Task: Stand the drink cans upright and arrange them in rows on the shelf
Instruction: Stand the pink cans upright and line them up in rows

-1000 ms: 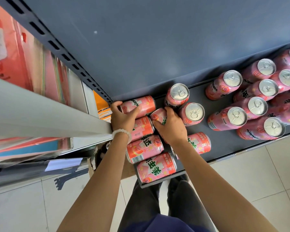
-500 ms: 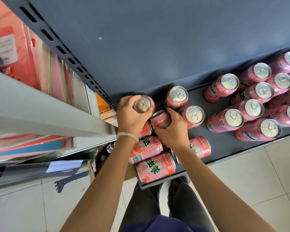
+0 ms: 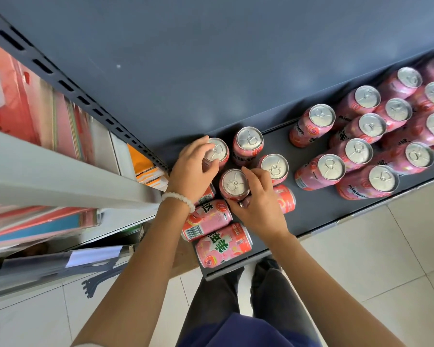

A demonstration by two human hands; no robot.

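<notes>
Cans in pink peach livery fill the dark shelf (image 3: 318, 214) in the head view; "MIRINDA" reads on the upright group (image 3: 376, 136) at the right, and large green Chinese characters on the nearest lying can (image 3: 223, 245), which rests at the front edge beside another lying can (image 3: 206, 220) showing a barcode. The left hand (image 3: 192, 170), a pale bead bracelet (image 3: 179, 197) at its wrist, curls its fingers round an upright can (image 3: 217, 152) at the back left. The right hand (image 3: 257, 201) grips a second upright can (image 3: 234, 184) just in front of it, thumb and fingers wrapped round its sides. Two more upright cans (image 3: 249, 142) (image 3: 273, 167) stand just beside these.
</notes>
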